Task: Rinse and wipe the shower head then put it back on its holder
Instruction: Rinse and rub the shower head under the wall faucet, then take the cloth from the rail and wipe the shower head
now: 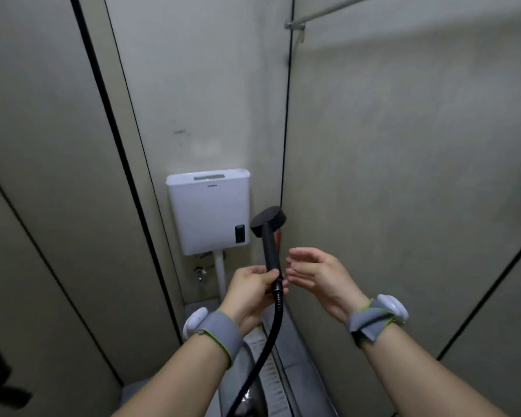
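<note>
A: Where was the shower head (268, 225)?

B: Upright before the white cistern (208, 210), left hand (253, 291) clamped round the handle's base. Right hand (313, 273) hovered beside it, fingers spread, holding nothing.

A: Handling?

B: Probably light, stiff, slippery when wet; the hose (269, 335) likely tugs. Handle looked safest.

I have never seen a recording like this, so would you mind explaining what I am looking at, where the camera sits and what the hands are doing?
There is no machine here: a person wears a wide-angle camera on the head, so you look forward and down along their own arms. Both wrists carry grey straps with white devices. The left hand grips the handle of a black shower head, held upright, with its black hose hanging down. The right hand is open beside the handle and holds nothing. Behind them a white cistern hangs on the wall of a narrow cubicle. No water is visibly running.
</note>
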`<action>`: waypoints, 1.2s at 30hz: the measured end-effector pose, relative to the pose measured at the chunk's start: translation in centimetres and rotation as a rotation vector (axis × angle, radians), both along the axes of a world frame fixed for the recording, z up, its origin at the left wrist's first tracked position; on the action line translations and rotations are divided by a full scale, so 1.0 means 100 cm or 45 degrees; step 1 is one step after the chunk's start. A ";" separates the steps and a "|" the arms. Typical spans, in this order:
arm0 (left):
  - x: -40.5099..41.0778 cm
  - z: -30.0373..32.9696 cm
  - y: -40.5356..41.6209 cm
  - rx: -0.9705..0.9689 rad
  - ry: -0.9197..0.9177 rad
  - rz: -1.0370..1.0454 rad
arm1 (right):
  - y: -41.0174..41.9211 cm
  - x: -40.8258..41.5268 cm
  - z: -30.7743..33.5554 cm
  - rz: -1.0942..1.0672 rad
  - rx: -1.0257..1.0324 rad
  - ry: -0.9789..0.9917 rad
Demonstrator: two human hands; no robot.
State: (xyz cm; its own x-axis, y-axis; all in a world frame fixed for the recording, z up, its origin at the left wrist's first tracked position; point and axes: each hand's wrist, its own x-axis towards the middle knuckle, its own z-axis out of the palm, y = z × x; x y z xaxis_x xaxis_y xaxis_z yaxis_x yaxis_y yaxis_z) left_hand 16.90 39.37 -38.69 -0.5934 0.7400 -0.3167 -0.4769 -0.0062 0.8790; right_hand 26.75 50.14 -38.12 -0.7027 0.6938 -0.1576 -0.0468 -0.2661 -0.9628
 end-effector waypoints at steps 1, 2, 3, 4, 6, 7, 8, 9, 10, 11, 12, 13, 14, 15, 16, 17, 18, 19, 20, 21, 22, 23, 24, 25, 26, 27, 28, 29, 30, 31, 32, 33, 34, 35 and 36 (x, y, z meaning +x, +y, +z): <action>0.009 0.025 0.002 0.005 -0.016 0.033 | 0.003 0.014 0.030 0.003 0.035 -0.007; 0.017 0.055 0.008 0.018 -0.008 0.028 | 0.012 0.027 0.062 0.033 0.083 -0.001; 0.020 0.064 0.006 0.023 -0.002 0.020 | 0.013 0.034 0.074 0.075 0.101 0.000; 0.024 0.086 0.011 0.029 -0.005 0.013 | 0.022 0.044 0.100 0.112 0.123 0.003; 0.029 0.127 0.022 0.040 0.045 -0.017 | 0.033 0.067 0.146 0.167 0.200 -0.003; 0.028 0.133 0.022 0.051 0.072 -0.033 | 0.035 0.072 0.153 0.178 0.227 -0.015; 0.033 0.157 0.027 0.085 0.105 -0.059 | 0.038 0.086 0.178 0.130 0.288 -0.009; 0.030 0.163 0.031 0.091 0.123 -0.050 | 0.038 0.091 0.187 0.109 0.322 -0.007; 0.034 0.180 0.036 0.104 0.161 -0.070 | 0.037 0.100 0.205 0.060 0.379 -0.016; 0.034 0.185 0.039 0.108 0.194 -0.065 | 0.035 0.103 0.212 0.051 0.425 -0.032; 0.039 0.198 0.043 0.119 0.225 -0.086 | 0.030 0.114 0.228 0.003 0.497 -0.057; 0.042 0.206 0.047 0.129 0.246 -0.096 | 0.023 0.122 0.239 -0.029 0.576 -0.087; 0.047 0.216 0.049 0.143 0.296 -0.118 | 0.013 0.132 0.252 -0.072 0.678 -0.135; 0.051 0.225 0.052 0.161 0.341 -0.125 | 0.007 0.140 0.265 -0.118 0.799 -0.193; 0.054 0.229 0.057 0.184 0.369 -0.133 | -0.001 0.149 0.277 -0.173 0.928 -0.266; 0.061 0.241 0.062 0.217 0.382 -0.163 | -0.005 0.162 0.293 -0.246 1.071 -0.349; 0.064 0.239 0.064 0.231 0.384 -0.157 | -0.010 0.170 0.301 -0.271 1.160 -0.430; 0.069 0.247 0.067 0.253 0.391 -0.188 | -0.014 0.181 0.314 -0.326 1.240 -0.495; 0.073 0.251 0.071 0.284 0.383 -0.220 | -0.018 0.192 0.326 -0.357 1.309 -0.543; 0.078 0.255 0.072 0.298 0.381 -0.243 | -0.022 0.203 0.338 -0.400 1.353 -0.573; 0.084 0.258 0.075 0.328 0.386 -0.258 | -0.024 0.213 0.351 -0.443 1.405 -0.602; 0.091 0.263 0.076 0.345 0.391 -0.275 | -0.025 0.222 0.362 -0.493 1.467 -0.644; 0.096 0.267 0.079 0.369 0.384 -0.285 | -0.025 0.230 0.372 -0.549 1.545 -0.696; 0.103 0.272 0.081 0.389 0.381 -0.305 | -0.023 0.238 0.384 -0.628 1.653 -0.783; 0.106 0.274 0.082 0.403 0.392 -0.305 | -0.018 0.241 0.391 -0.698 1.784 -0.890; 0.109 0.277 0.083 0.414 0.395 -0.308 | -0.013 0.244 0.399 -0.784 1.928 -1.036; 0.111 0.279 0.085 0.425 0.393 -0.316 | -0.007 0.247 0.405 -0.872 2.053 -1.218; 0.115 0.284 0.088 0.450 0.397 -0.324 | 0.000 0.252 0.413 -0.957 2.131 -1.417; 0.114 0.283 0.088 0.460 0.411 -0.311 | 0.006 0.252 0.415 -0.997 2.148 -1.597; 0.114 0.285 0.088 0.466 0.416 -0.303 | 0.011 0.253 0.418 -1.017 2.119 -1.755; 0.114 0.286 0.089 0.466 0.417 -0.297 | 0.017 0.255 0.418 -1.028 2.059 -1.855; 0.114 0.289 0.090 0.470 0.422 -0.297 | 0.021 0.260 0.419 -1.027 1.993 -1.900; 0.107 0.287 0.088 0.469 0.428 -0.283 | 0.026 0.257 0.415 -0.993 1.944 -1.895; 0.103 0.289 0.087 0.471 0.438 -0.287 | 0.028 0.260 0.414 -0.997 1.924 -1.848; 0.099 0.293 0.086 0.476 0.455 -0.292 | 0.030 0.264 0.414 -1.022 1.932 -1.780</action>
State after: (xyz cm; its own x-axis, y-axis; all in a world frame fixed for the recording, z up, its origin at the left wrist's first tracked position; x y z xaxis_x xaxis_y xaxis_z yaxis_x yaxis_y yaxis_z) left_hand 26.80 47.97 -9.35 -0.4267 0.8857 0.1828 -0.1755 -0.2794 0.9440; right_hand 53.14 53.16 3.24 -0.2435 0.7455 0.6205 0.9692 0.2112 0.1267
